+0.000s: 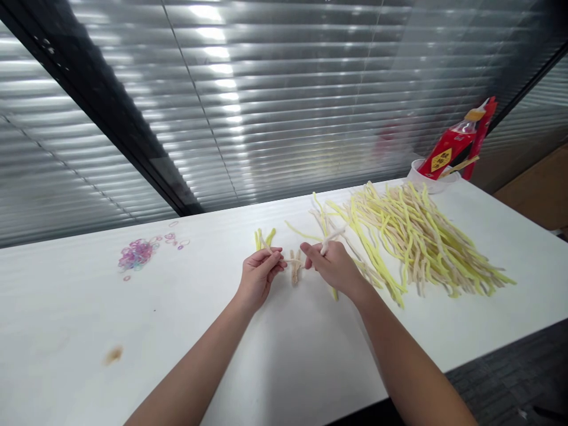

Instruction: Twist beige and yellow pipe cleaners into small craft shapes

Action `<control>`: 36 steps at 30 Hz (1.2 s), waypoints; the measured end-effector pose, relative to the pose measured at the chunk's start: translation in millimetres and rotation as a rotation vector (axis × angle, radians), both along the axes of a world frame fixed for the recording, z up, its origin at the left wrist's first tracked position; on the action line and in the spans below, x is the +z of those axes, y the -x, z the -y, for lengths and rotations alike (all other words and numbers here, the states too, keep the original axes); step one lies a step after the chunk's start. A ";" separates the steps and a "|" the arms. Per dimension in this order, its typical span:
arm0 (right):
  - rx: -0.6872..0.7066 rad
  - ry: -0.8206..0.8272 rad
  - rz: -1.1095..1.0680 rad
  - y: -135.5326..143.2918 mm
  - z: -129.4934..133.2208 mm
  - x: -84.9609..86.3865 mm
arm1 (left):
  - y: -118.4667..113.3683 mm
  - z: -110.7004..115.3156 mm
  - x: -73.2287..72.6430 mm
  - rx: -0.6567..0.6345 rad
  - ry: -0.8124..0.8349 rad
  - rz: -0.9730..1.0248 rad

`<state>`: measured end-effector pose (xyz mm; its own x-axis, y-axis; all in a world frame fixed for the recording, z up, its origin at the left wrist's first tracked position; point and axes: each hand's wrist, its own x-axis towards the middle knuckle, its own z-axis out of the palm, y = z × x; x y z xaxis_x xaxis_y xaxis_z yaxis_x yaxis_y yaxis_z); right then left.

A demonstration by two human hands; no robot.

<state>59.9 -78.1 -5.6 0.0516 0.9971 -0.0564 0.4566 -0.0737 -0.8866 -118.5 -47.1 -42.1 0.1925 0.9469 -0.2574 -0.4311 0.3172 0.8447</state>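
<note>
A pale fuzzy strand (332,236) sticks up out of my right hand (335,266), whose fingers are closed on it. My left hand (260,275) pinches a pale strand that stretches toward the right hand. Between the hands, a short beige bundle (295,269) lies at the stretched strand. Just behind my left hand are short yellow pieces (265,238). Several loose yellow and beige strands (373,254) lie right of my right hand, beside a large pile of the same strands (412,231).
Small pink and purple rubber bands (136,254) lie at the left of the white table (186,331). A red bottle (450,148) leans in a clear tub (426,180) at the back right. A brown stain (113,355) marks the front left. Window blinds stand behind the table.
</note>
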 end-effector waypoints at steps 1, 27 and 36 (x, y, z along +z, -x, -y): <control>-0.037 -0.012 -0.058 -0.6 -1.3 -1.0 | -0.1 0.1 0.5 -0.006 0.007 -0.010; 0.064 0.331 -0.999 -14.3 -6.5 8.1 | 0.8 -5.6 -0.4 0.117 0.108 0.130; 0.143 0.242 -0.804 -8.6 -5.0 4.3 | 1.1 -7.8 -4.0 0.144 0.118 0.153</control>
